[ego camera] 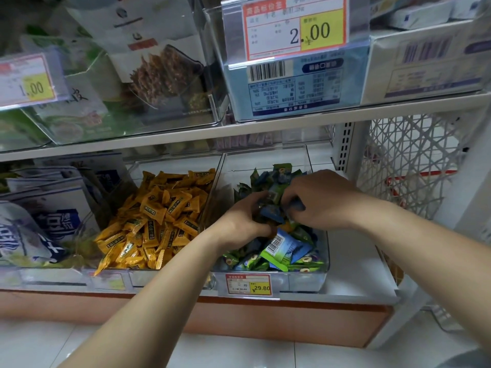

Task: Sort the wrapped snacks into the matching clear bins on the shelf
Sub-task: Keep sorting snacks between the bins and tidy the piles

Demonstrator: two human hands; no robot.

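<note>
Two bare arms reach in from six o'clock over the pale tiled floor. Just past them, a small red and yellow price tag sticks to the front of a clear plastic bin on the low white shelf. This bin is full of green and blue wrapped snacks, all mixed up together.

Both hands are down in that pile. The left hand has its fingers curled round a bunch of wrappers. The right hand, at three o'clock from it, curls its fingers onto the same bunch from the other side. The hands almost meet, with blue packets squeezed between them.

At nine o'clock from the hands sits a second clear bin heaped with yellow wrapped snacks. Nobody touches those. Further out at nine o'clock lie blue and white bags. At three o'clock stands a white basket with a criss-cross side.

Up at twelve o'clock, on the next shelf, a big tag reads 2.00.

I think this is the picking step: grabbing a handful to pull out the ones that do not belong. Next, the hands need to lift the bunch, check each colour, and drop each snack in the bin that matches. Where the blue ones should go I cannot tell.
</note>
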